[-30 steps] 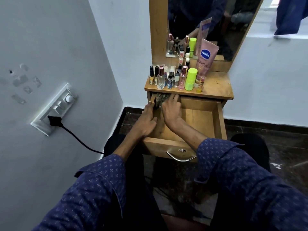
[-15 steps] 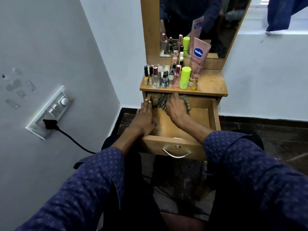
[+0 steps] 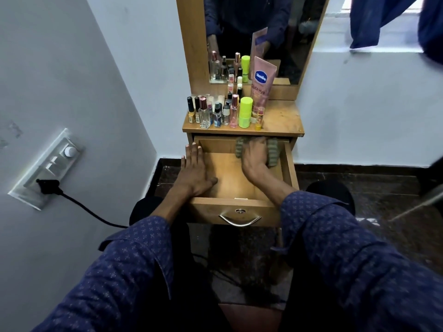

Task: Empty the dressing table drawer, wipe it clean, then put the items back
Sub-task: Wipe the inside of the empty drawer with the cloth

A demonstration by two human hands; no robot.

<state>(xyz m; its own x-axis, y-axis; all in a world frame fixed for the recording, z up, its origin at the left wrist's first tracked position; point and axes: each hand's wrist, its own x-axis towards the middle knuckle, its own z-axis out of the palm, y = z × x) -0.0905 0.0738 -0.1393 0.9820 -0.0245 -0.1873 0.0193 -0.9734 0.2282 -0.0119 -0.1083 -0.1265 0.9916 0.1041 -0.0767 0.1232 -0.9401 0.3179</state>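
I'm seeing the right hand [image 3: 254,156] pressing the cloth [image 3: 272,152] into the drawer [image 3: 230,178] floor at 1 o'clock, fingers hidden under the tabletop, can't tell. Left hand [image 3: 195,173], fingers straight and together, is bracing the 9 o'clock wall, likely steadying. Bottles [image 3: 224,112] are waiting on top.

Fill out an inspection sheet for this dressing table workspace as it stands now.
Surface: dressing table top wooden, right part bare.
Job's things: drawer pulled open, no items seen inside; cloth at its back right.
Clutter: small bottles and pink tube stand on top.
Grippers: left hand flat on drawer's left edge; right hand presses the cloth.
Cables: black plug in wall socket.
Surroundings: mirror, dark floor.
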